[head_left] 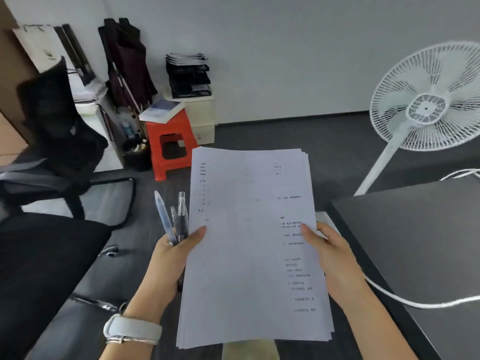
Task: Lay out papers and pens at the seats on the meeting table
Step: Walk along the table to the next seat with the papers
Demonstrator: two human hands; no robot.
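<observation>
left hand (172,252): grips pens (173,218) and the paper stack (252,245), frame centre
right hand (328,249): pinches the stack's right edge

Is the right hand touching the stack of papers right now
Touching. The head view shows the right hand with its thumb pressed on top of the stack of papers at the right edge.

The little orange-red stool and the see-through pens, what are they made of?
The orange-red square stool looks like moulded plastic: one even bright colour, smooth faces, a cut-out opening in its side. The see-through pens, gripped in the left hand beside the white paper stack, seem clear plastic too, since their dark insides show through the barrels. The picture is blurry, so this is a guess.
</observation>
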